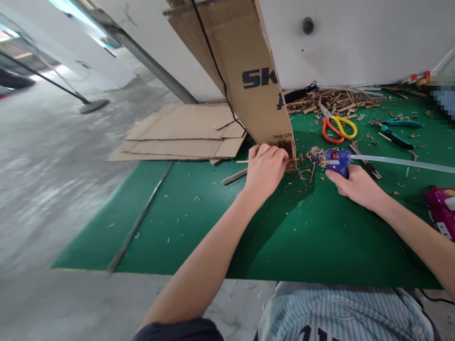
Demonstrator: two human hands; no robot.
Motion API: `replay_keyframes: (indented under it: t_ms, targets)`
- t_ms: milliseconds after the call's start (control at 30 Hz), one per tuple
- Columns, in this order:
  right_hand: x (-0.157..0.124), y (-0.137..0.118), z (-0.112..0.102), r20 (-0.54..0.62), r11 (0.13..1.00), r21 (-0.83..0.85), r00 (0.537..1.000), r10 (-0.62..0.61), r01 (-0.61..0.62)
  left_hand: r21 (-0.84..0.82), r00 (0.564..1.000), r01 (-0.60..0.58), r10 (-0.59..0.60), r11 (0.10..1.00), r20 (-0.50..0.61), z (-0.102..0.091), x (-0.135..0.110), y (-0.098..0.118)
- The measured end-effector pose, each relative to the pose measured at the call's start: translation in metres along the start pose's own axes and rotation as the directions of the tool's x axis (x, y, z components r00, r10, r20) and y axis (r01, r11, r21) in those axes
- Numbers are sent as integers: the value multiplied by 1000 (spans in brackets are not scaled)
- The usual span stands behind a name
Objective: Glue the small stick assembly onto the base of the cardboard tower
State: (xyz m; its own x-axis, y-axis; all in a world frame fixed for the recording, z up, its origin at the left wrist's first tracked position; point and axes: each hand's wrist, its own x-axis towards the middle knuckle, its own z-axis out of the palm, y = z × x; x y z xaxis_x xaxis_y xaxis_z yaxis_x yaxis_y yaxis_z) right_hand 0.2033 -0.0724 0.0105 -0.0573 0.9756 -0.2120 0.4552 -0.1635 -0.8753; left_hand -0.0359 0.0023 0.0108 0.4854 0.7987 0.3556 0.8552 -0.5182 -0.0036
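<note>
My left hand [265, 168] is curled against the bottom edge of a tall upright cardboard panel [245, 71] that stands on the green mat [199, 227]. What its fingers grip is hidden behind them. A thin stick [242, 161] pokes out to the left of that hand. My right hand [355, 185] grips a blue hot glue gun [337, 161] with a long clear glue stick [401, 163] trailing to the right. The gun's nozzle points left at a small clump of cardboard scraps [315, 155] beside the panel's corner.
Flat cardboard sheets [185, 132] lie at the mat's far left. Orange and yellow scissors [337, 127], teal pliers [394, 130] and a heap of cardboard strips [334, 100] sit at the back. A pink object [442, 208] is at the right edge. A black cable [213, 57] hangs over the panel.
</note>
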Motion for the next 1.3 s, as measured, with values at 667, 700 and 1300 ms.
replay_keyframes:
  t_ms: [667, 700, 1300]
  targets:
    - [-3, -2, -2, -19, 999, 14, 999, 47, -46, -29, 995, -95, 95, 995, 19, -4, 1, -3]
    - [-3, -2, -1, -15, 999, 8, 999, 44, -44, -29, 995, -97, 97, 995, 20, -4, 1, -4]
    - [-1, -1, 0, -31, 1000, -10, 999, 21, -21, -30, 996, -93, 93, 995, 4, -3, 1, -3]
